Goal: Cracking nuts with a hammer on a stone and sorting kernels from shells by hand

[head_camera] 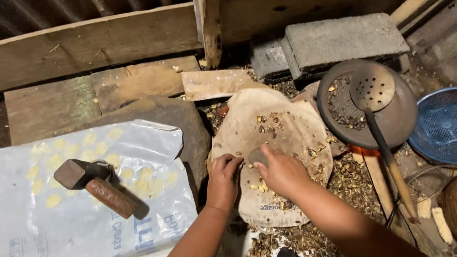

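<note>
From the head camera, the landmark is a round, flat, dusty-brown stone slab draped with a worn sack cloth (pixel 271 142) at the middle of the floor. At its near edge the right hand (pixel 280 172) is clenched around a small grey stone (pixel 257 155), held just above the cloth, while the left hand (pixel 225 176) pinches something small between curled fingertips just beside it; what it grips is too small to tell. A few pale yellow kernels (pixel 260 187) lie on the cloth under the right hand, and dark shell fragments (pixel 270 120) are scattered across its far half. Judging by the thick heap of broken brown husks (pixel 346 182) below and right of the slab, much cracking looks done. Right of the slab, a dark round metal pan (pixel 402 119) holds uncracked dark nuts and a perforated long-handled ladle (pixel 372 88), so work appears to remain. Left of the slab, a rusty-handled iron hammer (pixel 93 185) rests on a white plastic sack (pixel 87 224) with flattened yellow pieces.
</note>
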